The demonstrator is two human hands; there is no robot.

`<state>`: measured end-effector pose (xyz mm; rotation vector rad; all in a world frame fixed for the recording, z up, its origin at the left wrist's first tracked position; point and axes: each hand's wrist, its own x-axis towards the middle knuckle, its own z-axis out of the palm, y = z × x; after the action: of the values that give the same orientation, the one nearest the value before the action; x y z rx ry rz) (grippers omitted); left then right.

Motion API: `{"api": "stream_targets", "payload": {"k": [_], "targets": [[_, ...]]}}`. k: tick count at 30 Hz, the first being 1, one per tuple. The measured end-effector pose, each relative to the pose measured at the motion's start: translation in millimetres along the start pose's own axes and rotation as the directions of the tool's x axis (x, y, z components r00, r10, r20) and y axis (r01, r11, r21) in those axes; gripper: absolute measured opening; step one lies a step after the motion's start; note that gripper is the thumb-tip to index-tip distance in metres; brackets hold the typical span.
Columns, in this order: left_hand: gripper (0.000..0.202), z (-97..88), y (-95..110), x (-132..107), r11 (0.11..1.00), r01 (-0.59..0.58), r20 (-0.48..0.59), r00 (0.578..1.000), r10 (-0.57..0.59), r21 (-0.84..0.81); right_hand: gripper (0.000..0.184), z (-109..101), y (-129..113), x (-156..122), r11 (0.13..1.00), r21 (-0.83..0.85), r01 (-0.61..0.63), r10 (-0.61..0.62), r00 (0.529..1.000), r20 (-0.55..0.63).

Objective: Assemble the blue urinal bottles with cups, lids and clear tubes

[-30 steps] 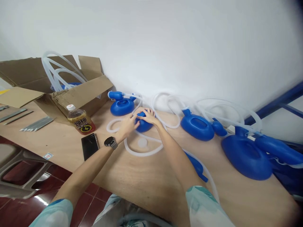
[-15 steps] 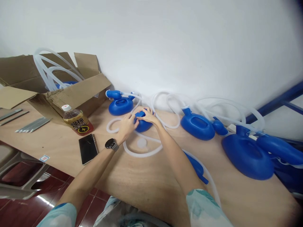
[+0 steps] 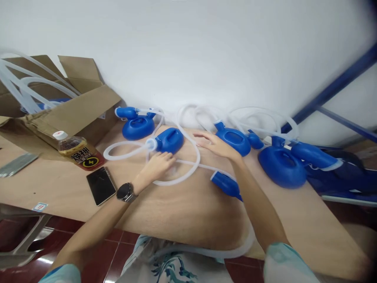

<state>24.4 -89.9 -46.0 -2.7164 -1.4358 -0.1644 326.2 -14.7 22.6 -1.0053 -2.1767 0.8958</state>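
A blue urinal bottle with a grip hole lies on the table, its neck joined to a clear white tube at a pale collar. Just in front of this bottle is my left hand, wearing a watch; the fingers bend downward and their tips are hidden. A blurred whitish round piece shows beside the fingers, and whether I touch it is unclear. Off to the bottle's right, my right hand hovers empty with fingers stretched apart. Near my right forearm lies a blue funnel-shaped receiver.
Other blue urinal bottles with coiled tubes stand along the wall. At left are an open cardboard box holding tubes, a drink bottle, a phone and flat grey strips. A blue metal rail rises at right.
Both hands have come off the blue urinal bottle: the left towards me, the right out to the right. The bottle's tube collar now shows. The view has shifted right.
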Motion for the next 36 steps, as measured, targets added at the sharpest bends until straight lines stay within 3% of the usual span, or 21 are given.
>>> {"api": "stream_targets", "payload": {"k": [2, 4, 6, 9, 12, 15, 18, 20, 23, 25, 27, 30, 33, 36], "targets": [[0.04, 16.5, 7.1, -4.6, 0.996, -0.027, 0.134, 0.99, 0.039, -0.086, 0.044, -20.4, 1.0, -60.5, 0.987, -0.093, -0.129, 0.125, 0.991, -0.043], [0.046, 31.6, 9.9, -5.5, 0.989, -0.028, 0.182, 0.982, 0.054, -0.144, 0.039, -22.0, 7.7, -115.7, 0.956, -0.132, -0.261, 0.263, 0.965, -0.002], [0.045, 42.0, 9.9, -3.4, 0.984, -0.035, 0.173, 0.983, 0.066, -0.174, 0.041, -6.5, 19.5, -158.3, 0.918, -0.229, -0.323, 0.336, 0.942, 0.02], [0.041, 47.7, 7.3, 2.0, 0.98, -0.036, 0.141, 0.988, 0.064, -0.197, 0.073, 30.7, 39.9, -192.1, 0.852, -0.366, -0.375, 0.366, 0.926, -0.097], [0.038, 41.9, 2.7, 5.6, 0.975, -0.028, 0.127, 0.99, 0.057, -0.22, 0.08, 56.6, 52.8, -195.4, 0.795, -0.4, -0.456, 0.383, 0.889, -0.251], [0.04, 23.5, 0.2, 4.0, 0.957, 0.076, 0.024, 0.997, -0.072, -0.28, 0.072, 62.0, 52.2, -184.5, 0.844, -0.288, -0.452, 0.363, 0.878, -0.313], [0.045, -4.9, 11.2, -4.6, 0.876, 0.172, -0.173, 0.946, -0.275, -0.45, 0.069, 57.8, 39.0, -172.3, 0.911, -0.121, -0.394, 0.335, 0.879, -0.339], [0.047, -23.4, 29.3, -11.6, 0.805, 0.138, -0.242, 0.912, -0.33, -0.577, 0.069, 55.4, 25.2, -164.6, 0.947, -0.04, -0.318, 0.291, 0.904, -0.312], [0.044, -38.6, 63.6, -17.0, 0.755, -0.033, -0.264, 0.946, -0.188, -0.655, 0.068, 55.6, 2.0, -153.2, 0.984, -0.006, -0.178, 0.173, 0.964, -0.2], [0.044, -36.7, 82.7, -15.8, 0.72, -0.135, -0.251, 0.966, -0.057, -0.681, 0.068, 58.9, -11.3, -146.3, 0.992, 0.012, -0.122, 0.122, 0.982, -0.144], [0.043, -26.8, 95.4, -12.4, 0.668, -0.191, -0.256, 0.967, 0.001, -0.719, 0.068, 64.2, -20.6, -141.6, 0.995, 0.07, -0.076, 0.084, 0.988, -0.132], [0.043, -8.8, 106.5, -6.8, 0.589, -0.27, -0.348, 0.937, -0.021, -0.762, 0.057, 71.8, -26.7, -139.1, 0.984, 0.171, -0.041, 0.071, 0.982, -0.175], [0.056, -3.1, 113.6, -3.3, 0.537, -0.367, -0.449, 0.893, -0.025, -0.76, 0.051, 71.8, -27.4, -139.5, 0.971, 0.229, -0.062, 0.107, 0.975, -0.193], [0.063, -12.8, 116.7, -0.8, 0.515, -0.468, -0.516, 0.855, 0.057, -0.718, 0.054, 65.8, -27.5, -138.9, 0.937, 0.336, -0.095, 0.125, 0.99, -0.069]]}}
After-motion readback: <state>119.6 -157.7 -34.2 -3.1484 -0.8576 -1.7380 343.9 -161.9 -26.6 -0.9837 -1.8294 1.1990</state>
